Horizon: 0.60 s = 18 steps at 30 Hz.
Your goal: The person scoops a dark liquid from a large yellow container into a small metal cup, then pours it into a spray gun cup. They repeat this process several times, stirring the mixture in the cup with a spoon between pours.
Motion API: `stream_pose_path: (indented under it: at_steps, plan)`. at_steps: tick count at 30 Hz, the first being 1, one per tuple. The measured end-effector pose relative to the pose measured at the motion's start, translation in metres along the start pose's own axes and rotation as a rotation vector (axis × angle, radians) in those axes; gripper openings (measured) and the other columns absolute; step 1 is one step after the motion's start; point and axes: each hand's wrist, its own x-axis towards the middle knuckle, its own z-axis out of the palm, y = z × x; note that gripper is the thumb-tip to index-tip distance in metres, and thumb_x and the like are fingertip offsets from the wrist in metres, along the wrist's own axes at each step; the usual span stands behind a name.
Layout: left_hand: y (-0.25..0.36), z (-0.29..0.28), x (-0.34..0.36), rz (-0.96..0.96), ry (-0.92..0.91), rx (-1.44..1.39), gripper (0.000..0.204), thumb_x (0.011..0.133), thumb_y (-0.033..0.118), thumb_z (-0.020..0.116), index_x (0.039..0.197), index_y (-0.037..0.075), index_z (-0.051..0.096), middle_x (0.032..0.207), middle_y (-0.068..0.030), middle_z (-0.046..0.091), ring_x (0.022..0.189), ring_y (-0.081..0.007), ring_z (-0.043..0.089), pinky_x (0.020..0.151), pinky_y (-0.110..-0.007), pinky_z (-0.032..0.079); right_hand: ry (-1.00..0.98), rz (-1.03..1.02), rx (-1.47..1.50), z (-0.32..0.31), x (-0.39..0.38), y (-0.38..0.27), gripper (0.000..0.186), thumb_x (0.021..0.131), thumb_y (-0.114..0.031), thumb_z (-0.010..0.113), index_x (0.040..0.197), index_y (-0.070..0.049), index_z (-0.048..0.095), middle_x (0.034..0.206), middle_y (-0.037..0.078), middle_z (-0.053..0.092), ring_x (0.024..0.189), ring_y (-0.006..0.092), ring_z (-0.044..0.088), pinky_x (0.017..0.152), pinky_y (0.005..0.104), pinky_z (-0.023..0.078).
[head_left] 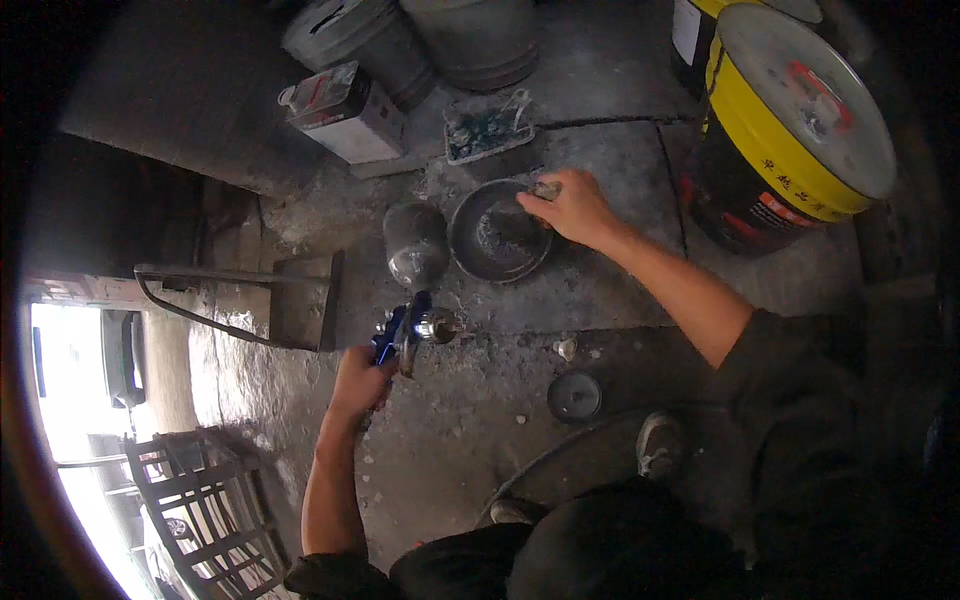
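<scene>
**Left hand wraps a blue spray gun; right hand pinches at a dark bowl**

The left hand's (362, 380) fingers curl around the grip of the spray gun (406, 335); the right hand's (577, 207) fingertips pinch a small object (545, 189), too unclear to name, over the bowl's (500, 273) rim between 1 and 2 o'clock.

The gun sits between 7 and 8 o'clock from the bowl, its silver nozzle facing 3 o'clock. Its long axis runs from about 7 o'clock at the grip to 12 at the grey cup (412, 240), which narrows toward the gun, just beside the bowl.

Beneath lies a grey concrete floor (620, 300), stained, pale-spotted and crossed by seams. Around the bowl, a tub (490, 137) of blue-green matter lies at 12 o'clock, a rectangular can (352, 112) at 10, a yellow-and-black drum (790, 130) at 2, and a small round dish (575, 397) at 5.

Farther out, grey drums (475, 42) stand between 11 and 12. The room is dim; glare enters through an opening (68, 390) at 8 o'clock, near a slatted rack (205, 505).
</scene>
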Motion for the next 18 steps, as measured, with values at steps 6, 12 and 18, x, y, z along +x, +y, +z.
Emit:
stream_pose_path:
  at_steps: [6, 12, 18]
  plan:
    - [-0.019, 0.003, 0.003, -0.063, -0.147, -0.150, 0.016, 0.088, 0.013, 0.052, 0.084, 0.003, 0.064, 0.051, -0.0035, 0.050, 0.036, -0.0134, 0.046, 0.035, -0.030, 0.033, -0.006, -0.018, 0.055, 0.023, -0.016, 0.033, 0.034, 0.082, -0.033, 0.075, 0.080, 0.000, 0.070, 0.068, 0.014, 0.068, 0.059, 0.0246, 0.066, 0.056, 0.0358, 0.050]
    - [-0.019, 0.003, 0.003, -0.030, -0.221, -0.162, 0.029, 0.095, 0.023, 0.041, 0.090, 0.003, 0.062, 0.051, -0.0017, 0.046, 0.035, -0.0118, 0.041, 0.035, -0.028, 0.031, -0.160, 0.229, 0.662, -0.007, 0.009, -0.048, 0.030, 0.087, -0.030, 0.072, 0.081, -0.001, 0.067, 0.066, 0.006, 0.064, 0.049, 0.0103, 0.057, 0.044, 0.0243, 0.042]
    - [-0.010, 0.009, -0.011, -0.077, -0.331, -0.479, 0.027, 0.091, 0.027, 0.051, 0.087, 0.002, 0.063, 0.049, -0.0016, 0.047, 0.035, -0.0096, 0.040, 0.036, -0.026, 0.031, -0.024, 0.313, 0.544, -0.009, 0.054, -0.018, 0.026, 0.086, -0.026, 0.072, 0.086, 0.001, 0.068, 0.063, 0.007, 0.064, 0.048, 0.0106, 0.058, 0.043, 0.0242, 0.043]
